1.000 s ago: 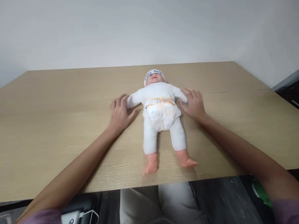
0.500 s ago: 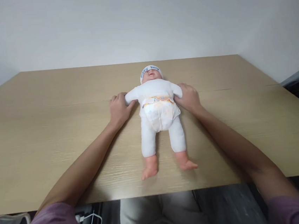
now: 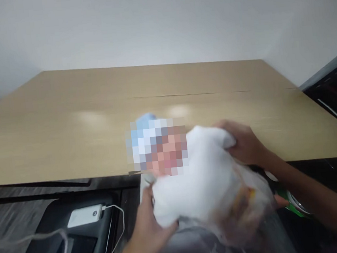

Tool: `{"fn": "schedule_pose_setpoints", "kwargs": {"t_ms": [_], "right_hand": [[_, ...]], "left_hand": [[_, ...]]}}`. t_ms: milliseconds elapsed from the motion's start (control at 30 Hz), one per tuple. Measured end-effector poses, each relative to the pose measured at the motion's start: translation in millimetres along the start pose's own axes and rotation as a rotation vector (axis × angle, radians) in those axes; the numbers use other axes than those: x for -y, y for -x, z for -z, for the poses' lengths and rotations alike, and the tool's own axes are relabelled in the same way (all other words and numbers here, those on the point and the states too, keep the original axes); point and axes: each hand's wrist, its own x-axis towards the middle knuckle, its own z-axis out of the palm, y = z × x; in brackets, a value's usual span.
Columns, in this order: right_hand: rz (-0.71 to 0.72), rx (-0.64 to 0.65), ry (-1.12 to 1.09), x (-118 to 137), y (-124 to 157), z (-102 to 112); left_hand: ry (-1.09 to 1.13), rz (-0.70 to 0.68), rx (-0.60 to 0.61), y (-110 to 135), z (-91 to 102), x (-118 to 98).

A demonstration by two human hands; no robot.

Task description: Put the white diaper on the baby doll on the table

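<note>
A baby doll in a white cloth suit is held tilted at the table's front edge, its head to the left in a pale blue and white cap. Blurred clear plastic, seemingly a bag, shows around and below its lower body. My left hand is closed on one white arm of the doll, nearest me. The other arm of the doll is gripped by my right hand, over the tabletop. The doll's legs are mostly hidden or blurred; a bit of foot sticks out at the right.
The wooden table reaches back to a white wall. On a black seat at lower left lie a white power bank with a cable and a dark phone-like object. A green-rimmed round thing is at lower right.
Both hands have lifted the doll off the table and brought it towards me, turning its head to the left. The view has tipped down, showing more below the table's edge.
</note>
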Motion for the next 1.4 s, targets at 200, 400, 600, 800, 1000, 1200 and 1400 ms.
{"fn": "schedule_pose_setpoints", "kwargs": {"t_ms": [200, 400, 600, 800, 1000, 1200, 1400], "right_hand": [[0.179, 0.317, 0.144, 64.7, 101.2, -43.5], [-0.067, 0.589, 0.134, 59.9, 145.3, -93.7], [-0.137, 0.525, -0.069, 57.5, 177.3, -85.6], [-0.269, 0.437, -0.21, 82.0, 177.5, -74.8], [-0.265, 0.479, 0.014, 85.2, 159.7, -90.3], [-0.341, 0.499, 0.12, 70.0, 159.5, -96.6], [-0.418, 0.44, 0.145, 49.0, 160.2, -96.1]], "left_hand": [[-0.137, 0.147, 0.209, 136.0, -12.4, 60.4], [-0.228, 0.37, 0.289, 165.8, -8.5, 65.8], [-0.389, 0.231, 0.278, 153.4, 5.3, 64.3], [-0.572, -0.144, 0.143, 114.3, 6.8, 43.8], [-0.197, -0.375, 0.504, 66.8, -29.0, 17.8], [-0.1, -0.351, 0.519, 66.7, -47.7, 26.9], [0.103, -0.282, 0.424, 70.2, -43.2, 32.4]]}}
